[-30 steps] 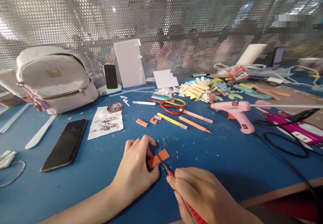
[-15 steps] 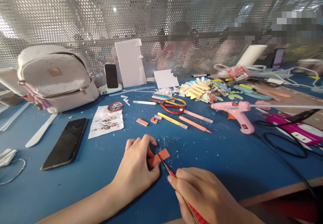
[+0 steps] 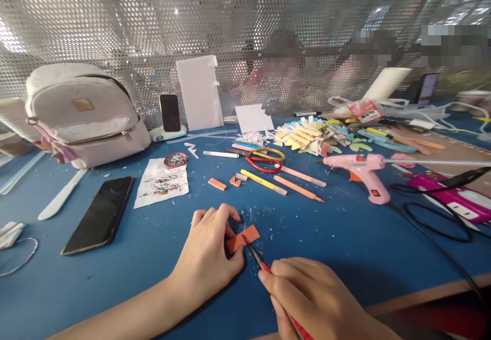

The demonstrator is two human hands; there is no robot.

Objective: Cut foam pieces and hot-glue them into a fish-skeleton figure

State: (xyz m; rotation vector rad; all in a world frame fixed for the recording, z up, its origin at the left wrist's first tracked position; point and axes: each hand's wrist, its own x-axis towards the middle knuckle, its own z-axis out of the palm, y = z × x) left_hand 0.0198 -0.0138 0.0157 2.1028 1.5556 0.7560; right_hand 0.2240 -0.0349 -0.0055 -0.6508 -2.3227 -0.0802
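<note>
On the blue tabletop, my left hand pins a small orange strip between thumb and fingers. My right hand grips a red-handled craft knife like a pen. Its blade tip touches the strip near the middle, close to my left thumb. Part of the strip is hidden under my left fingers. Just beyond lie another orange piece and small cut orange bits. Scissors with red and yellow handles rest farther back, beside a yellow marker and an orange marker.
A pink glue gun with a trailing cord lies at right, near a magenta power strip. A black phone, a white plastic knife and a backpack are at left. Colourful paper scraps are heaped behind.
The view has shifted slightly. My left hand still holds the orange strip, and the craft knife's tip stays on it with hardly any movement.
</note>
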